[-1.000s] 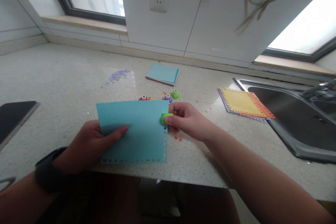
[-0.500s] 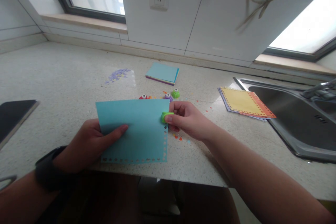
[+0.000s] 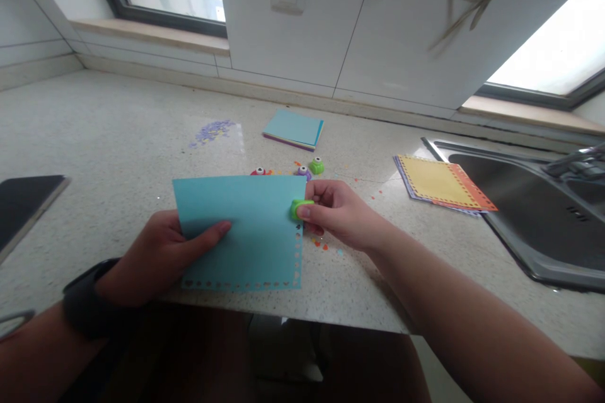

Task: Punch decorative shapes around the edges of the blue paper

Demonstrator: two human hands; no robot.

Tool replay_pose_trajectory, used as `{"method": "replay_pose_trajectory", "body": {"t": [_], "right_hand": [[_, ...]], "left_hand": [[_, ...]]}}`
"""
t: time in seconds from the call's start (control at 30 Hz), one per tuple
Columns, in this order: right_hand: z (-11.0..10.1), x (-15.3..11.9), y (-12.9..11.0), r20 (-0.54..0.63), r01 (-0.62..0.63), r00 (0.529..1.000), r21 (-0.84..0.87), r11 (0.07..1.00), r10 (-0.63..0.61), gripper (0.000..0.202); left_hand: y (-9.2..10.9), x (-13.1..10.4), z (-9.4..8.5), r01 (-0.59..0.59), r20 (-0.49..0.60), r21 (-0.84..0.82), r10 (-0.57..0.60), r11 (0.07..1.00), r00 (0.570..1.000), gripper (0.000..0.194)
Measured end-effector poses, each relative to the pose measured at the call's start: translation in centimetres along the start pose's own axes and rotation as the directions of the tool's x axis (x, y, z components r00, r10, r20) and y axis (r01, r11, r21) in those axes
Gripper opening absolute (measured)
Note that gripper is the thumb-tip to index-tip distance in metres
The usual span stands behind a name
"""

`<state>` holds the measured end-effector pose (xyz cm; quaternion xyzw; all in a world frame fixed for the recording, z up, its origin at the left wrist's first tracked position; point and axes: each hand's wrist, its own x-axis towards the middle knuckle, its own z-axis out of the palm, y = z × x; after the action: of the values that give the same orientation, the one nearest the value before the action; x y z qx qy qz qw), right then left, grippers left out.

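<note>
A sheet of turquoise paper [image 3: 246, 214] is gripped at its left side by my left hand [image 3: 174, 249], thumb lying across the front. Small punched holes run along its bottom edge and up the lower part of its right edge. My right hand [image 3: 338, 211] pinches a green craft punch [image 3: 301, 209] that sits over the paper's right edge, just above the topmost hole. Beyond the paper's top edge stand a red punch [image 3: 258, 171], a purple punch [image 3: 303, 172] and another green punch [image 3: 316, 165]. The red and purple ones are partly hidden by the paper.
A stack of coloured paper [image 3: 293, 128] lies near the wall. Punched yellow and orange sheets [image 3: 437, 182] rest at the edge of the sink [image 3: 543, 227]. Purple paper bits [image 3: 212, 132] are scattered to the left. A dark flat object [image 3: 28, 208] lies at the far left.
Almost nothing differs. The view has shifted slightly; both hands, the paper and the green punch keep the same positions relative to each other.
</note>
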<state>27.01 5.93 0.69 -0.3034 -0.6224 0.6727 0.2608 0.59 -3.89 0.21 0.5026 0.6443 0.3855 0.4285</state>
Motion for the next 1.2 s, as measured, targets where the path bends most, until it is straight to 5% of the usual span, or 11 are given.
{"method": "replay_pose_trajectory", "body": {"t": [1.2], "right_hand": [[0.1, 0.1, 0.1, 0.039, 0.056, 0.998, 0.029, 0.998, -0.057, 0.038]], "left_hand": [[-1.6, 0.5, -0.3, 0.005, 0.039, -0.046, -0.003, 0.999, 0.999, 0.031]]}}
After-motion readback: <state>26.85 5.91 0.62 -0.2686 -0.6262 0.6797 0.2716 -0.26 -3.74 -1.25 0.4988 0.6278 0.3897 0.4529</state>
